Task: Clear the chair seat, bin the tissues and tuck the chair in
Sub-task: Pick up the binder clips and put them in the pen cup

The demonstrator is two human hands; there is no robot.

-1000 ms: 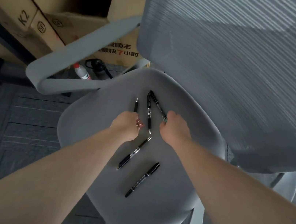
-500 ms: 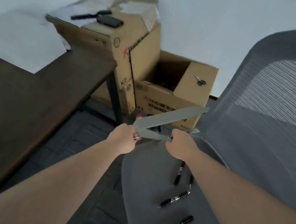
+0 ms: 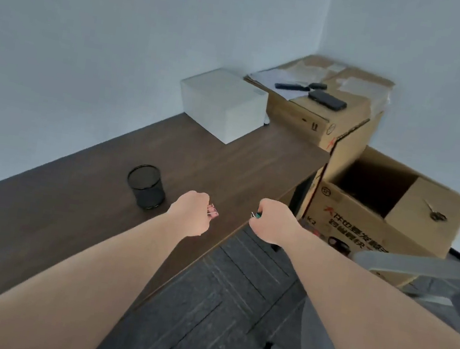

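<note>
At the lower right edge of the frame, only the grey chair point(image 3: 427, 281) armrest and part of its seat show. At centre, the left hand point(image 3: 191, 213) is clenched on a small pink clip point(image 3: 213, 211) above the dark wooden desk point(image 3: 37, 220). The right hand point(image 3: 274, 221) grips a small green clip point(image 3: 256, 215). A black mesh pen cup point(image 3: 146, 186) stands on the desk, left of the hands.

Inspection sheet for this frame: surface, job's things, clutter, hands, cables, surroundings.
Surface: dark wooden desk, mostly bare.
Job's things: grey office chair, only partly in view at right; tissues not seen.
Clutter: black mesh pen cup; white box; open cardboard boxes.
Hands: left hand closed on pink binder clip; right hand closed on small green clip.
Cables: nothing seen.
Surroundings: plain walls, grey carpet tiles.
</note>
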